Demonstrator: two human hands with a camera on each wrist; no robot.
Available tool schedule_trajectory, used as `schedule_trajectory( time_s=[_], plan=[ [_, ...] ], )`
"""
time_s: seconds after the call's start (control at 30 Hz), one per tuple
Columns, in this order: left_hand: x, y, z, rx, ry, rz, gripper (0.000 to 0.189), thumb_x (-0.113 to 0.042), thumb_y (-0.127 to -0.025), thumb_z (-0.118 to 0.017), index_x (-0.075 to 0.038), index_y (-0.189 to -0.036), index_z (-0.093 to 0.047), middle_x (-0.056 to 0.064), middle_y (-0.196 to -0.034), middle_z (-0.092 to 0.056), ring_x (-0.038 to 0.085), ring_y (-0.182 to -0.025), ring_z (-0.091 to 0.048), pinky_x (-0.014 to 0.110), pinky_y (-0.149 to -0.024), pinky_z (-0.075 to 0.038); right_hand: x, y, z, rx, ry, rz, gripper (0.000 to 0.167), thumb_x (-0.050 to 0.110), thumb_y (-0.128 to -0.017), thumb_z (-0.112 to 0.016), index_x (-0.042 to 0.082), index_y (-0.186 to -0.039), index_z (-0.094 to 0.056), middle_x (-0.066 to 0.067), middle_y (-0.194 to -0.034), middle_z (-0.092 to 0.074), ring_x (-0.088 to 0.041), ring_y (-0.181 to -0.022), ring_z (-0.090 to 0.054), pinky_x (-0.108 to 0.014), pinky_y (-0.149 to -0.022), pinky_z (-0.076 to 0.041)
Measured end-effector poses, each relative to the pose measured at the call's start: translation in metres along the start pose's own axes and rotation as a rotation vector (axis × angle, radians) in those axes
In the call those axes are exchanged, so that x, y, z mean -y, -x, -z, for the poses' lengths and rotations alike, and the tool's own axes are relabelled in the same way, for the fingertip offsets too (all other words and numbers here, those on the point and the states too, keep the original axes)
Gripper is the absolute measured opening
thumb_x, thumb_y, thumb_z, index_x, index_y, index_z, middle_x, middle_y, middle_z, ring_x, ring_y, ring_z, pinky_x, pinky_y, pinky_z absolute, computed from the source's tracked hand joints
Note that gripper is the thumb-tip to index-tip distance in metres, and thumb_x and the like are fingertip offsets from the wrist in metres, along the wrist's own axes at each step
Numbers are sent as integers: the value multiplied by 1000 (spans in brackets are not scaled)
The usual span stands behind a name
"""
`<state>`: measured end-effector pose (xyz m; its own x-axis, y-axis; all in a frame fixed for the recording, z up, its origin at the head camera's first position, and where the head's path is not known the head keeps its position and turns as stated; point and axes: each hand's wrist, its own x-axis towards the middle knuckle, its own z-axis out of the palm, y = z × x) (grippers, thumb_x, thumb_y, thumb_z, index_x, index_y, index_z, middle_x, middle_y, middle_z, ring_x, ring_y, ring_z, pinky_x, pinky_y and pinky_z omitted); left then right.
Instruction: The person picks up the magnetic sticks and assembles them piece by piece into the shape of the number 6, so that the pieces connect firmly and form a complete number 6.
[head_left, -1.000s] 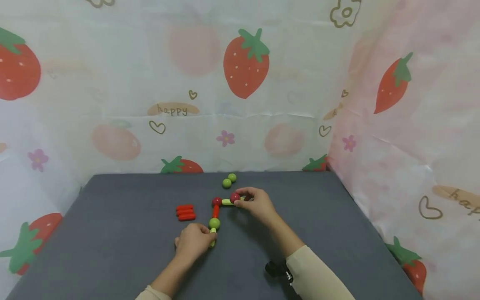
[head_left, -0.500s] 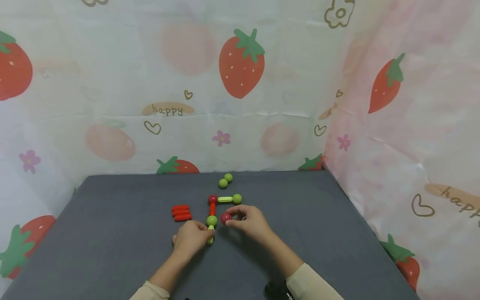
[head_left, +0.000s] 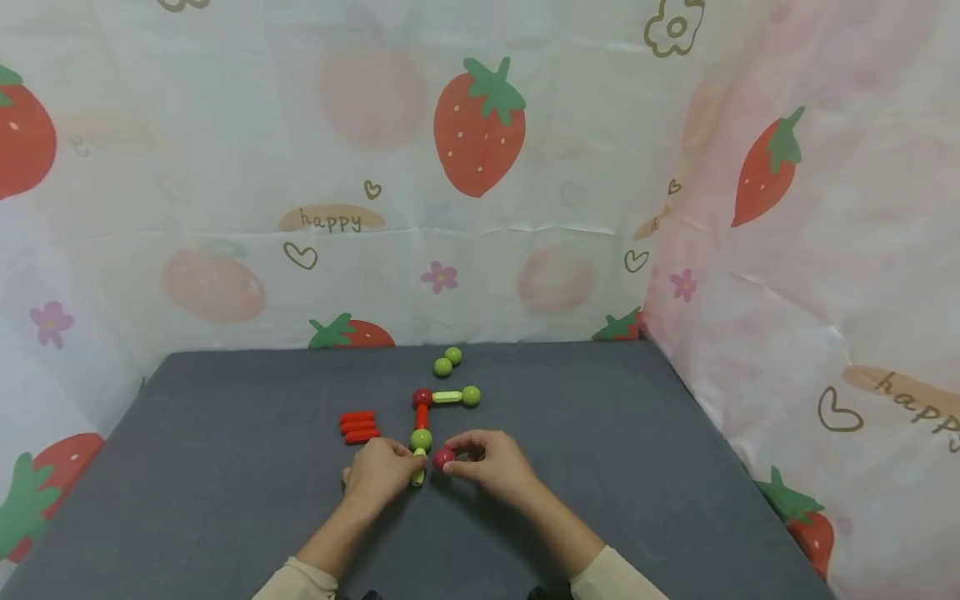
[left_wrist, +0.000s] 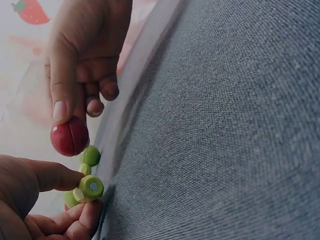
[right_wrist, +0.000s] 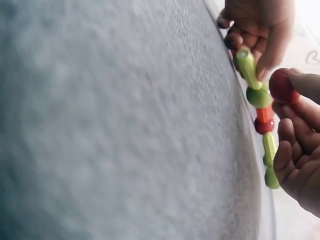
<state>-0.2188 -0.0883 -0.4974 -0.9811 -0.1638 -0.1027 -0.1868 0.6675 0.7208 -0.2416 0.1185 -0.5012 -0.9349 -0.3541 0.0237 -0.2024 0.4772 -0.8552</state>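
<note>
My left hand (head_left: 377,472) pinches a light green rod (head_left: 417,481) at the near end of a joined chain. From that rod the chain runs away through a green ball (head_left: 422,439), a red rod (head_left: 422,417) and a dark red ball (head_left: 423,397). It then turns right along a second light green rod (head_left: 447,397) to another green ball (head_left: 471,396). Between thumb and fingers, my right hand (head_left: 495,464) holds a loose red ball (left_wrist: 69,136), just right of the pinched rod and apart from it. A pale round spot shows on the rod's free end (right_wrist: 244,55).
Several red rods (head_left: 358,427) lie side by side left of the chain. Two loose green balls (head_left: 443,367) sit near the back edge of the dark grey table (head_left: 247,467). Strawberry-printed cloth (head_left: 480,250) hangs behind and to the right.
My right hand has carried the red ball from beside the chain's far right end toward me, to near the pinched rod. My left hand keeps its pinch in about the same place.
</note>
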Motion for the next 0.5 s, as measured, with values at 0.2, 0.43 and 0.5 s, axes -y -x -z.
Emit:
schedule_trajectory(
  time_s=[0.2, 0.43, 0.5],
  plan=[
    [-1, -1, 0, 9, 4, 9, 22, -34, -85, -79, -15, -76, -77, -2, -72, -68, 20, -75, -61, 65, -91, -33, -1, 5, -6, 39, -54, -38, 26, 28, -84, -86, 19, -107, -79, 6, -97, -76, -9, -81, -67, -28, -67, -52],
    [-3, -2, 2, -4, 8, 24, 21, -33, -85, -79, -14, -77, -78, -1, -72, -67, 20, -76, -60, 63, -91, -34, 1, 11, -13, 76, -129, -63, 24, 25, -84, -86, 15, -105, -80, 2, -95, -77, -9, -78, -67, -27, -63, -51],
    [-3, -1, 2, -7, 14, 29, 21, -33, -85, -79, -13, -78, -77, 0, -71, -67, 20, -76, -59, 64, -91, -34, 2, 13, -15, 81, -140, -68, 22, 24, -84, -86, 14, -103, -80, 2, -91, -77, -9, -70, -63, -27, -57, -49]
  ],
)
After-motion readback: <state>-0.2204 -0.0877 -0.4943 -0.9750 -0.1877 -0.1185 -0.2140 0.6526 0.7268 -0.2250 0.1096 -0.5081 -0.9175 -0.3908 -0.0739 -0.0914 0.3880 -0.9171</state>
